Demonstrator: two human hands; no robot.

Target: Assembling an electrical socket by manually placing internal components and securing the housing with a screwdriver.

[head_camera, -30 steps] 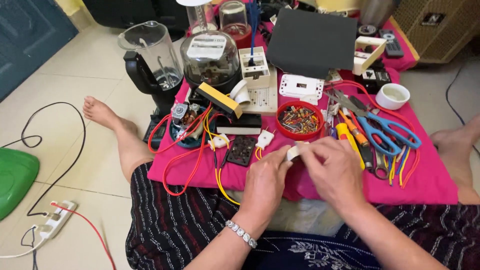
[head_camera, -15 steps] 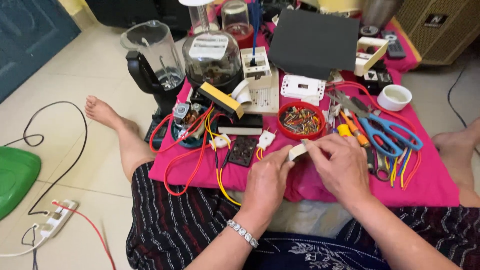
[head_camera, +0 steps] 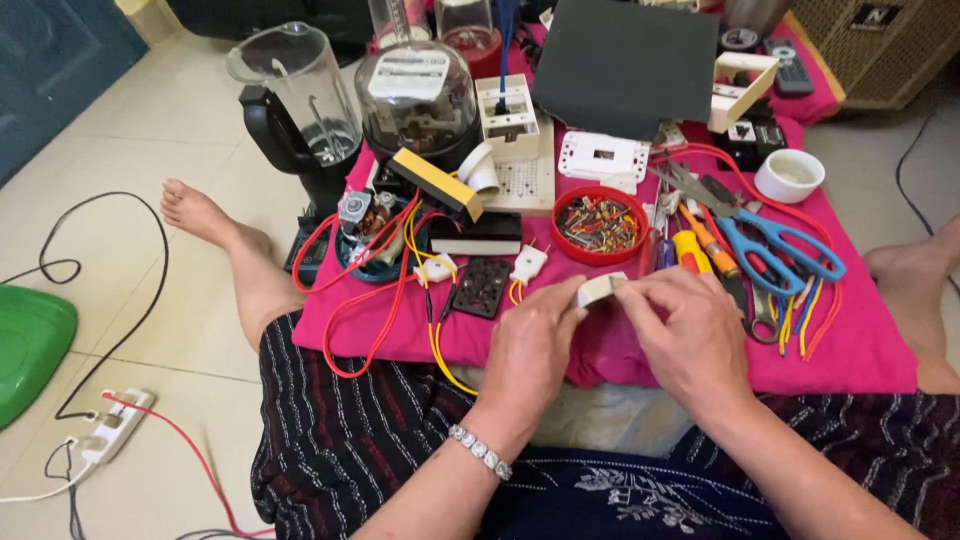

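A small white plug (head_camera: 600,289) is held between both hands above the near edge of a pink cloth (head_camera: 860,350) spread on the floor. The left hand (head_camera: 530,345) is closed on the plug's left end, thumb and fingers pinched together around it. The right hand (head_camera: 685,330) is closed on its right end, fingertips pressed to the plug. A silver bracelet (head_camera: 480,452) is worn on the left wrist.

Just behind the hands a red bowl (head_camera: 600,224) of small screws is seen, with blue scissors (head_camera: 775,250) and a yellow-handled screwdriver (head_camera: 690,250) to its right. A white cup (head_camera: 789,175) is set further back on the right. Red and yellow wires (head_camera: 400,290) are trailed over the cloth at left, near a blender jug (head_camera: 295,100). A white power strip (head_camera: 112,430) lies on the tiles well to the left.
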